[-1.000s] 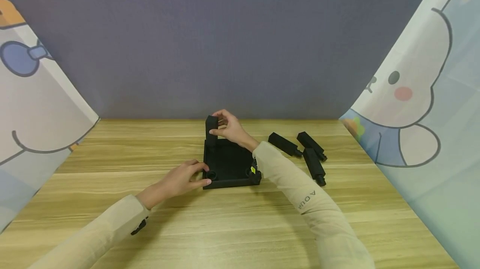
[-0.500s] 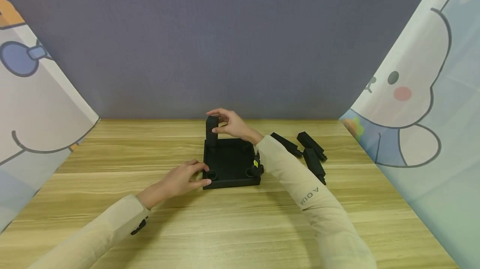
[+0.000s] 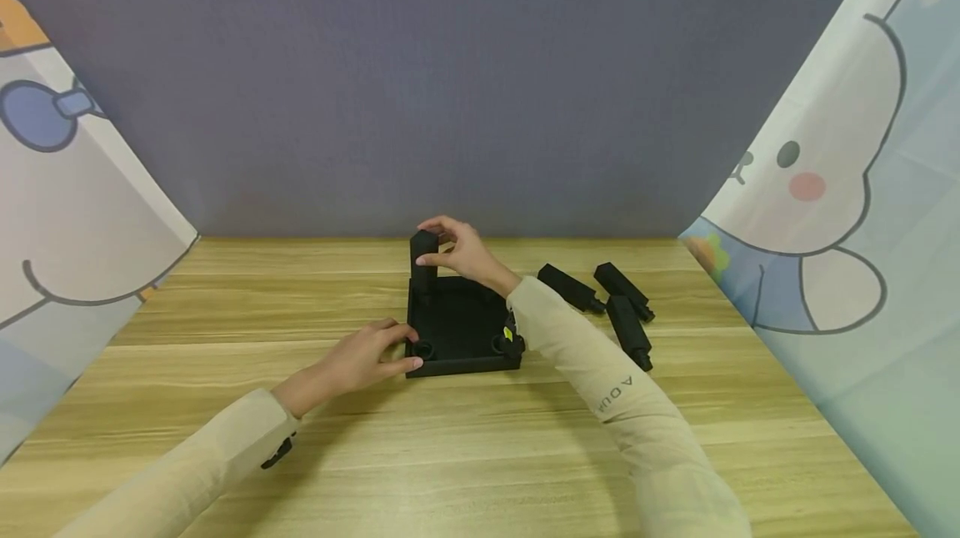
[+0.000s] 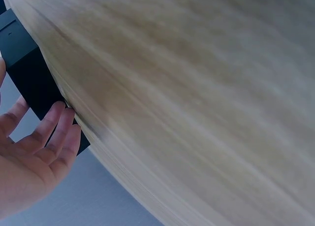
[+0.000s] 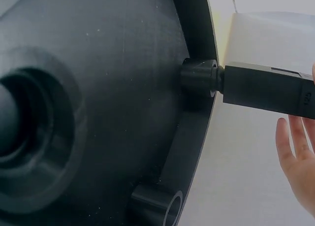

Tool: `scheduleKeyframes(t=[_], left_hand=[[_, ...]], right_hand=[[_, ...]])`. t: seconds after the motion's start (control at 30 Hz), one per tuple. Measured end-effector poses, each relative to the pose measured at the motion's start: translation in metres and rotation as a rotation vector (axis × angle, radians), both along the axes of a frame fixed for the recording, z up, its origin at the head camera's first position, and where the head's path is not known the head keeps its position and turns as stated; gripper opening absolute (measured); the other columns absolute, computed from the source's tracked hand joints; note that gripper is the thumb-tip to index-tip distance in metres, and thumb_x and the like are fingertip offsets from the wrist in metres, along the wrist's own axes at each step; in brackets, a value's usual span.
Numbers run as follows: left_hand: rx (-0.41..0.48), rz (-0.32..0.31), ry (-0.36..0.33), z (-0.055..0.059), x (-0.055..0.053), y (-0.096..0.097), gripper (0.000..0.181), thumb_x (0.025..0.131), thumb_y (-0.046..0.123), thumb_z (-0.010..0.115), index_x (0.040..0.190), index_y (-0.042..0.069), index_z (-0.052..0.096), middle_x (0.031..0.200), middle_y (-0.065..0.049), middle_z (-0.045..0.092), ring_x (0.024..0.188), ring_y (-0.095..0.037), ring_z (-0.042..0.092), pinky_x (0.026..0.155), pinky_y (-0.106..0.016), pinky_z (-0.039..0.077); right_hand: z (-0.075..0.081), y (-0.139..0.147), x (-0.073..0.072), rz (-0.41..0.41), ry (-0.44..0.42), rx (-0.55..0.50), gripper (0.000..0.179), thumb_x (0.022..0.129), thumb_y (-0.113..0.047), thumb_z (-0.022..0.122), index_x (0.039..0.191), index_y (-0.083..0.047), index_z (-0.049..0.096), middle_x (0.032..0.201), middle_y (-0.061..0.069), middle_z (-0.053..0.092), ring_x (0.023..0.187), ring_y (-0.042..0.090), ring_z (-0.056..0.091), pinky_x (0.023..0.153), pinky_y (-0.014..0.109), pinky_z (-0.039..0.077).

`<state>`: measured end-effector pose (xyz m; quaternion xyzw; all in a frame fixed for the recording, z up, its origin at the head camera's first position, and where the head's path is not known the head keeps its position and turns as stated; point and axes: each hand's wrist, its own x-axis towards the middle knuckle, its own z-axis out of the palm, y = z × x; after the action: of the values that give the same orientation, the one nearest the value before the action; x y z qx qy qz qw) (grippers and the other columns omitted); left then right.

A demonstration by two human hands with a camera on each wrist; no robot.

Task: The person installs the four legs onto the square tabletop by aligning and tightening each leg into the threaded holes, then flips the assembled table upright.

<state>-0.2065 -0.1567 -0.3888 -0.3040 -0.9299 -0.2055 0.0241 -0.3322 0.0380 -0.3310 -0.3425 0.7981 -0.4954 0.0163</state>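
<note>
A black square tabletop-like base (image 3: 457, 323) lies with its hollow side up, round sockets at its corners. Over its far left corner stands a black square-section leg (image 3: 422, 278), and my right hand (image 3: 467, 257) pinches its upper part between thumb and fingers. In the right wrist view, the narrow end of the leg (image 5: 266, 89) meets a round socket (image 5: 198, 77); how deep it sits is hard to tell. At the near left corner my left hand (image 3: 365, 359) grips the base, thumb on the front side. The left wrist view shows bent fingers (image 4: 61, 130) against its black side.
Several similar black legs lie to the right, among them a near one (image 3: 628, 329), one by the sleeve (image 3: 567, 286) and a far one (image 3: 622, 289). A grey panel (image 3: 450, 87) stands behind the wooden table (image 3: 300, 288), with cartoon-printed cloths at both sides.
My right hand has shifted and turned slightly around the leg, its fingers lifting and settling again. The leg stays at the same corner. The left hand keeps its place.
</note>
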Motion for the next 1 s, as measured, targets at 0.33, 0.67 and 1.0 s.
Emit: scheduleKeyframes(t=[0.33,0.67,1.0], left_hand=[[0.023,-0.001,0.035,-0.001,0.001,0.000,0.036,0.085,0.041,0.061,0.107,0.012,0.061,0.093,-0.004,0.060,0.070,-0.011,0.052,0.058,-0.022,0.043],[0.005,0.010,0.002,0.000,-0.001,-0.001,0.038,0.086,0.044,0.059,0.109,0.014,0.061,0.096,-0.004,0.061,0.074,-0.012,0.055,0.061,-0.023,0.046],[0.005,0.003,-0.002,-0.002,-0.002,-0.001,0.038,0.086,0.044,0.059,0.109,0.014,0.061,0.096,-0.003,0.060,0.074,-0.012,0.054,0.061,-0.023,0.045]], right_hand=[[0.006,0.002,-0.001,0.029,0.026,0.053,0.052,0.079,-0.013,0.071,0.126,-0.010,0.050,0.131,0.012,0.048,0.111,0.025,0.053,0.083,0.032,0.050],[0.018,0.004,-0.004,0.088,0.030,0.133,0.047,0.081,-0.007,0.069,0.125,-0.007,0.052,0.127,0.010,0.052,0.110,0.024,0.054,0.084,0.033,0.051],[0.009,0.001,0.001,-0.013,0.048,0.077,0.045,0.080,-0.014,0.071,0.122,-0.007,0.054,0.119,0.009,0.055,0.100,0.022,0.058,0.078,0.027,0.051]])
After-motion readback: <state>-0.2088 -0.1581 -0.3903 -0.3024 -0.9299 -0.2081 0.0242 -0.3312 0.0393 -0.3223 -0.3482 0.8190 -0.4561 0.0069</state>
